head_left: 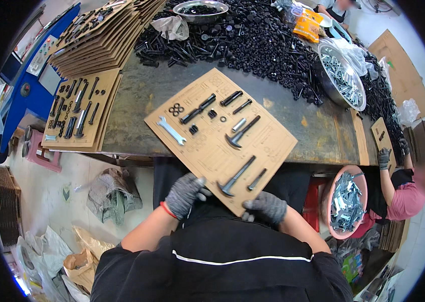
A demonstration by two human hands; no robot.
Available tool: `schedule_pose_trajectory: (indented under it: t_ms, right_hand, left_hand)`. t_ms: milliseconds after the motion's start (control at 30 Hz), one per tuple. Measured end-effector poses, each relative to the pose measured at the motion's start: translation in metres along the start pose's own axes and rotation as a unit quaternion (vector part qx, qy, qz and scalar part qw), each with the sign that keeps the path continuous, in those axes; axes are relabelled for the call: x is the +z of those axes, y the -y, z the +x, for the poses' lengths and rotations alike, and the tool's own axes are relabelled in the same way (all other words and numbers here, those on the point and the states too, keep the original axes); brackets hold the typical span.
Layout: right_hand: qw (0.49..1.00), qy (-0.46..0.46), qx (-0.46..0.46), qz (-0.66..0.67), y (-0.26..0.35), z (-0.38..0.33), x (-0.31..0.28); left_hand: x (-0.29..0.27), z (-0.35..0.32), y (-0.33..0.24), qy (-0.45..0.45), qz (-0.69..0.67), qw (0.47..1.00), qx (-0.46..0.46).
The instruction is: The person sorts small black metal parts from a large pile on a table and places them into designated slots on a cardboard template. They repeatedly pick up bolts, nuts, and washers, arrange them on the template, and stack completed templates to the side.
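A tan cardboard sheet (200, 161) lies aslant over the table's near edge, its near corner toward me. Fixed on it are black bolts (197, 109), nuts (176, 109), a silver open-end wrench (172, 131), a short silver cylinder (239, 124) and two dark hammer-shaped bolts (236, 176). My right hand (267, 207), in a grey knit glove, grips the near corner, thumb on top. Beside the lower left edge is my left hand (183, 195), gloved alike, its fingers loosely bent and apart; whether it bears any of the sheet's weight is hard to see.
Black bolts and nuts (252, 45) heap across the table's back. Finished-looking boards (84, 108) lie at left, beside a tall cardboard stack (92, 58). A metal bowl (325, 83) and a pink basin (328, 201) hold silver parts. A co-worker (403, 199) handles another board at right.
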State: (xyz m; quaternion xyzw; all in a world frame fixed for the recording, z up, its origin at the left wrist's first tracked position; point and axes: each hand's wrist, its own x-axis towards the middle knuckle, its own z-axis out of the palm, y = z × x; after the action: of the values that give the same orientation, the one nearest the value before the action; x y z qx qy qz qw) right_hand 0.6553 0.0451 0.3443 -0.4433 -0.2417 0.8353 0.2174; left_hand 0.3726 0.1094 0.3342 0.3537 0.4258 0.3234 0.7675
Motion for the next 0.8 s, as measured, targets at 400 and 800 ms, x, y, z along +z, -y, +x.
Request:
schedule_pose_trajectory:
  t_ms: [400,800]
  right_hand:
    - [0.816,-0.181,-0.202,-0.511,0.219,0.062,-0.024]
    - [0.509,-0.5,-0.199,-0.672,0.433,0.266,-0.075]
  left_hand:
    - [-0.125,0.003,-0.095,-0.228,0.225,0.947,0.025]
    - [-0.01,0.204,-0.241,-0.157,0.564,0.801,0.125]
